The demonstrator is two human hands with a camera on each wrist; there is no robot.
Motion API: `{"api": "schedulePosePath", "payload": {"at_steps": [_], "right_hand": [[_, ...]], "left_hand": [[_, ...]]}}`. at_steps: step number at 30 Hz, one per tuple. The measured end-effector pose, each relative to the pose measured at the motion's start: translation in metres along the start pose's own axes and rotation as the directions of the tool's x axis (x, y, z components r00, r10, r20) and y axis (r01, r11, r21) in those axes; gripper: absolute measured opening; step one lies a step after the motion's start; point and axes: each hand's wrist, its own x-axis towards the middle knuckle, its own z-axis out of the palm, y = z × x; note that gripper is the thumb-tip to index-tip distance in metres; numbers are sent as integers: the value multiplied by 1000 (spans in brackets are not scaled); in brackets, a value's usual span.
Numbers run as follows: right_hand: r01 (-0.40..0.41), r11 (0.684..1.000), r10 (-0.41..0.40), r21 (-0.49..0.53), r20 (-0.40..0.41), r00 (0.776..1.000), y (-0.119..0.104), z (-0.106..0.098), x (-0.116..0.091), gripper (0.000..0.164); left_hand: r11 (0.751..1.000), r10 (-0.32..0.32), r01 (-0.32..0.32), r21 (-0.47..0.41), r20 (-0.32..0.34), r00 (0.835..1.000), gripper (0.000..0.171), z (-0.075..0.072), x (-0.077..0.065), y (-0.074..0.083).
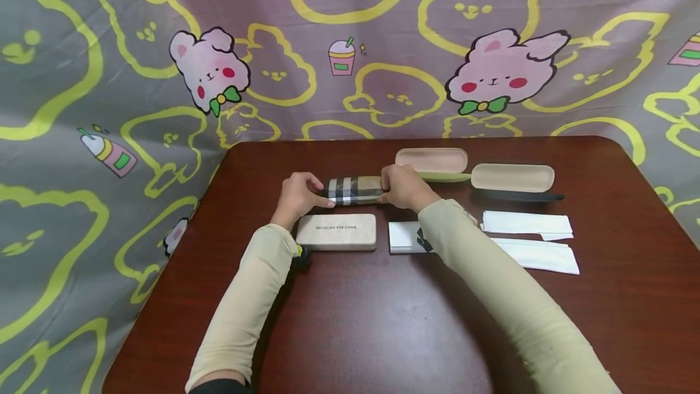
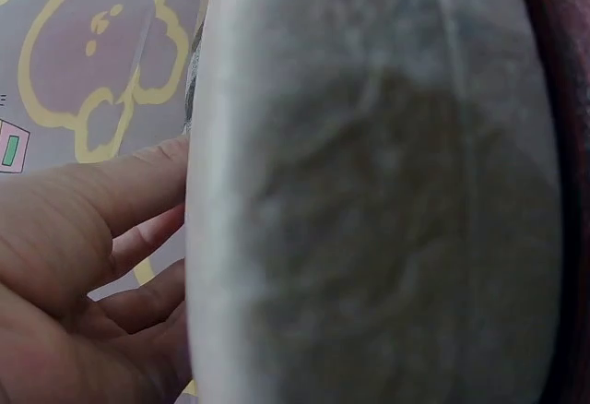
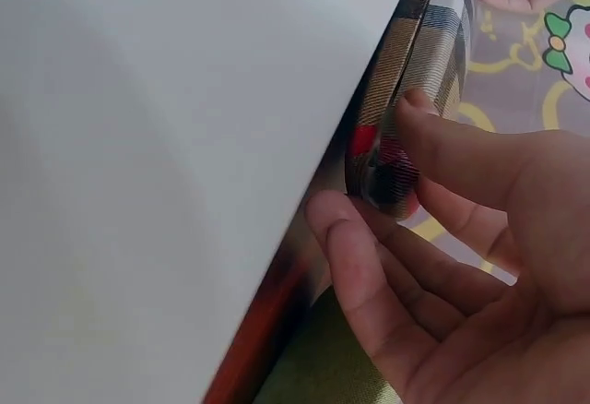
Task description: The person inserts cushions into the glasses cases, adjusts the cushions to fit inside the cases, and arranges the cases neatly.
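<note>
A checked glasses case (image 1: pixel 355 191) in tan, black and white lies lengthwise near the back of the table. My left hand (image 1: pixel 299 196) holds its left end between thumb and fingers. At the right end, my right hand (image 1: pixel 406 187) grips it. The right wrist view shows the seam of the checked case (image 3: pixel 396 118) closed, with the right thumb (image 3: pixel 442 132) on its side. Just in front lies a beige case (image 1: pixel 336 240) with dark lettering. It probably blocks much of the left wrist view, where the left fingers are partly hidden.
Two open glasses cases, one pink inside (image 1: pixel 432 160) and one cream inside (image 1: pixel 513 178), stand at the back right. A white item (image 1: pixel 401 242) with a black mark lies under the right forearm. Folded white cloths (image 1: pixel 538 256) lie to its right. A patterned curtain (image 1: pixel 339 114) hangs behind.
</note>
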Motion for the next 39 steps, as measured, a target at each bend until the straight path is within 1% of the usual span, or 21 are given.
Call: {"api": "schedulePosePath", "payload": {"at_steps": [3,7,9,11,13,15,16,18,21,25,29,33,37,39], "right_hand": [[1,1000,-1,-11,6,1000,0,-2,-1,32],[14,1000,-14,-26,2,1000,1,-9,-2,30],[31,999,-31,-8,-12,999,2,-14,-3,28],[31,999,-31,28,-31,999,6,-20,-5,28],[23,997,-18,79,-52,998,10,-26,-9,28],[2,992,7,130,-70,998,15,-32,-14,30],[-9,989,20,149,-77,997,18,-35,-16,31],[-21,984,37,177,-84,996,24,-41,-22,30],[-25,979,43,200,-83,996,31,-48,-32,29],[-17,978,40,209,-108,993,38,-56,-46,31],[-35,979,63,200,-133,989,49,-64,-58,32],[-72,982,96,176,-133,986,63,-70,-70,33],[-85,982,109,167,-141,984,77,-77,-84,34],[-92,982,117,167,-146,982,82,-80,-91,33]], "left_hand": [[1000,-7,6,20,19,1000,42,-1,0,2],[997,11,-14,78,33,999,43,-7,-2,8],[991,44,-45,125,13,999,44,-11,-4,12],[985,85,-82,153,-9,996,44,-13,-7,19],[976,142,-134,169,-35,989,43,-14,-9,29],[973,186,-179,145,-37,982,40,-13,-12,42],[973,204,-199,119,-25,979,38,-11,-13,49],[972,229,-229,54,7,973,33,-7,-15,62],[968,248,-246,-45,70,966,29,4,-18,81],[963,255,-238,-124,144,956,27,20,-21,104],[956,257,-213,-200,230,938,27,34,-22,125],[952,265,-204,-227,283,922,26,49,-21,139],[947,298,-241,-212,300,906,20,64,-19,150],[944,314,-262,-200,305,899,20,72,-19,156]]}}
